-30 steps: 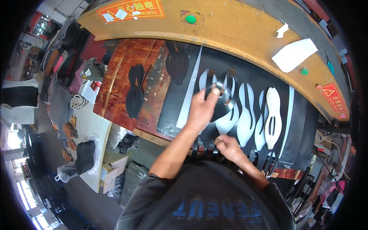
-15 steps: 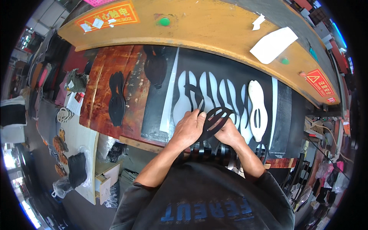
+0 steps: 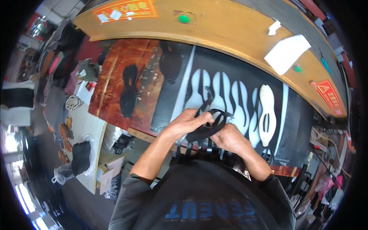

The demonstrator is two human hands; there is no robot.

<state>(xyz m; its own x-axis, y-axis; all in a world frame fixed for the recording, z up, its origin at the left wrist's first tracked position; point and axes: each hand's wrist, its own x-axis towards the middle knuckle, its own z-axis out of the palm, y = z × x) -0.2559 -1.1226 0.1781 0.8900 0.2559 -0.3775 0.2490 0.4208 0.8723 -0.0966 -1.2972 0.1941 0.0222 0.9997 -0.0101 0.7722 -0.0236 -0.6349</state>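
Observation:
Between my two hands is a black, slotted, sole-shaped piece (image 3: 198,135), bent over and curled. My left hand (image 3: 188,122) pinches its upper left part between thumb and fingers. At its right end, my right hand (image 3: 232,138) grips it with curled fingers, partly hidden behind the piece. Beneath and beyond my hands, a black sheet (image 3: 249,69) lies on the worktable, with several pale, slender sole-shaped areas (image 3: 217,92) in a row. To their right sits a white sole-shaped form (image 3: 267,100) with a dark slot in it.
Across the far side runs a yellow machine beam (image 3: 226,27) with green buttons (image 3: 184,18) and a white paper (image 3: 287,53). Black slotted pieces (image 3: 129,94) rest on the worn reddish board (image 3: 109,84) at left. A side table (image 3: 90,126) holds a plastic-wrapped black bundle (image 3: 81,157).
The black piece has been folded and drawn lower and closer to me between my hands. My whole view has shifted, so the table appears farther right.

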